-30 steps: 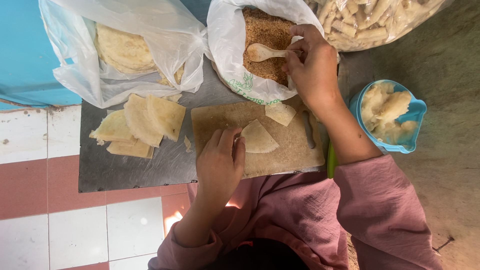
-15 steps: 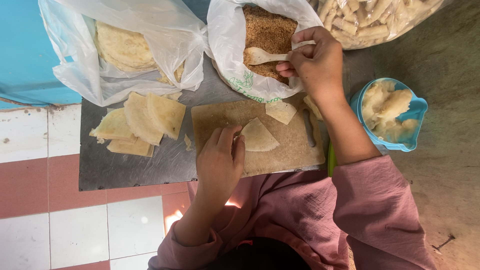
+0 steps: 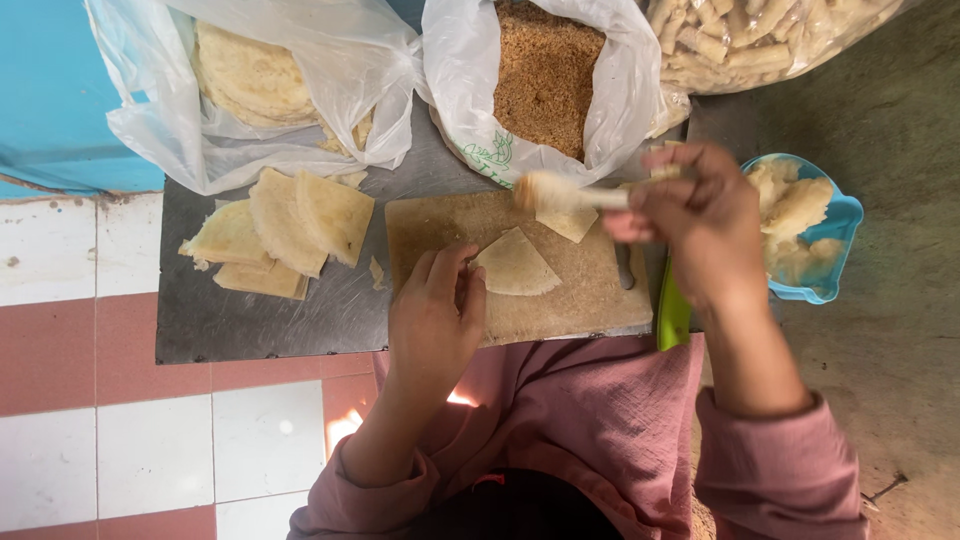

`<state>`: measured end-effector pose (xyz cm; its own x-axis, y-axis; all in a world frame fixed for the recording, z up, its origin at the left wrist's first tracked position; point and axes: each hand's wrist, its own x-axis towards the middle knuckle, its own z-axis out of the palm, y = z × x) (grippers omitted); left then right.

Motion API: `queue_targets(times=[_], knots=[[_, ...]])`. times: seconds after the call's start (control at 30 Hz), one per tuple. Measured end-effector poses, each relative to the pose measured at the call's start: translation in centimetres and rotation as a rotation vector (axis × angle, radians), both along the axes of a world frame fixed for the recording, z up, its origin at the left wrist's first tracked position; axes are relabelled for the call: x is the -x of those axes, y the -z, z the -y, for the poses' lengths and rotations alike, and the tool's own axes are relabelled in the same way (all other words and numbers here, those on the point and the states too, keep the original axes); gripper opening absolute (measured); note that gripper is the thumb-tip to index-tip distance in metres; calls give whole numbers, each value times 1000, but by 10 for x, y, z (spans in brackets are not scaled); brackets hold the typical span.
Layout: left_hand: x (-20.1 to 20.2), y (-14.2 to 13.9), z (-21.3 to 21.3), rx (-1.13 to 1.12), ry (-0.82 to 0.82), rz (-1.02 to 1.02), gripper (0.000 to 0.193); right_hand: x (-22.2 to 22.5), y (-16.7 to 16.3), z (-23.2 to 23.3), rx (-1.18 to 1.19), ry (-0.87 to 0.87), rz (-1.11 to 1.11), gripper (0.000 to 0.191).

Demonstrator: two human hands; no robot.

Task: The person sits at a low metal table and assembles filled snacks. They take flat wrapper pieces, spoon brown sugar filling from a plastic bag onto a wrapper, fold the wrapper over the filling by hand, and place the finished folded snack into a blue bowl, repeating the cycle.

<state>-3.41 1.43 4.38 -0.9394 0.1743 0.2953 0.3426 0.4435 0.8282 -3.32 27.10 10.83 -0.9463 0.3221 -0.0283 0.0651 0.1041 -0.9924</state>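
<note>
From up here I see a grey metal tray [image 3: 300,320] on the tiled floor, with three open plastic bags along its far edge: flat rounds [image 3: 250,75] at the far left corner, brown crumbs [image 3: 545,75] in the middle, finished rolls [image 3: 740,40] at the right, all within arm's reach. A wooden board [image 3: 560,300] sits at the tray's near right, and cut wrappers [image 3: 285,225] are stacked to its left. A blue bowl of paste [image 3: 805,225] lies off the right edge. My left hand [image 3: 435,320] rests flat, fingers loosely spread, pinning a triangular wrapper [image 3: 515,265] mid-board. My right hand [image 3: 700,225], wrist bent, is closed around a spoon [image 3: 560,192], its heaped bowl over the board's far edge.
</note>
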Motion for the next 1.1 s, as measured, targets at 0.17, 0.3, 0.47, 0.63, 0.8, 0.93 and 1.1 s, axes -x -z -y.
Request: queue_targets(times=[0.17, 0.3, 0.47, 0.63, 0.8, 0.93, 1.1], knots=[[-2, 0, 4, 30, 6, -38, 22, -53, 13, 24, -51, -52, 31, 31], [-2, 1, 3, 34, -5, -29, 20, -76, 30, 31, -482, -108, -134, 27], [-1, 0, 3, -20, 13, -44, 21, -82, 30, 40, -1119, -291, -475, 32], [-1, -2, 3, -60, 43, -3, 22, -93, 13, 42, -1305, -539, -644, 38], [-1, 0, 3, -86, 85, 11, 23, -75, 33, 34, -1212, -403, -850, 26], [-2, 1, 1, -77, 142, -67, 25, -19, 35, 28, -1317, -4, -759, 31], [1, -3, 0, -5, 117, -146, 21, 25, 12, 42, -1531, 73, -472, 57]])
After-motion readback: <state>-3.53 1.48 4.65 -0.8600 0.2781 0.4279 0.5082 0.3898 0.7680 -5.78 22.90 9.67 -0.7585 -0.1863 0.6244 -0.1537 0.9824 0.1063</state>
